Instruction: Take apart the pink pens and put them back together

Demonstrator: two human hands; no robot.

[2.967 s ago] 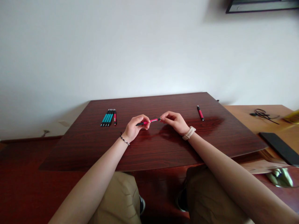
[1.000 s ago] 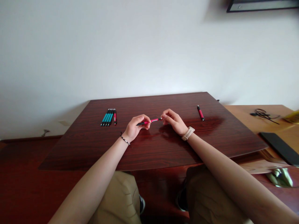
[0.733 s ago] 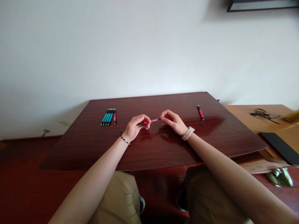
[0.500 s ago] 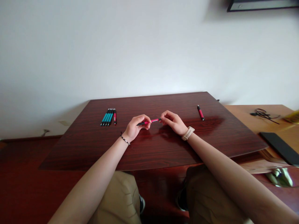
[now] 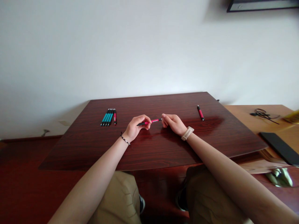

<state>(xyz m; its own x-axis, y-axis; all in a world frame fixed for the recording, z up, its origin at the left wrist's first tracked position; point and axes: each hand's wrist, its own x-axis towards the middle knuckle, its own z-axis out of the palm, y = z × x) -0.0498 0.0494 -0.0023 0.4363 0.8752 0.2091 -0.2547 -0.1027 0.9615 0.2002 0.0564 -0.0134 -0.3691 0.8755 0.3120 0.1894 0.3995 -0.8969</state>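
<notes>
My left hand (image 5: 138, 127) is closed around a pink and black pen (image 5: 154, 120), held level above the dark wooden table (image 5: 149, 152). The pen's tip points right, at my right hand (image 5: 171, 122), whose thumb and fingers are pressed together beside it. Whether those fingers hold something small is hidden. On the table's left, several teal pens (image 5: 108, 117) lie side by side, with a pink pen (image 5: 115, 116) at their right. Another pink pen (image 5: 200, 113) lies alone on the right.
A lighter wooden table (image 5: 247, 112) stands at the right, with a black cable (image 5: 263, 114), a flat black object (image 5: 280, 147) and something yellow (image 5: 293, 117). A white wall rises behind the dark table.
My right thumb has moved up and my right fingers have curled in at the pen's end, where more of the tip now shows. My left hand looks the same.
</notes>
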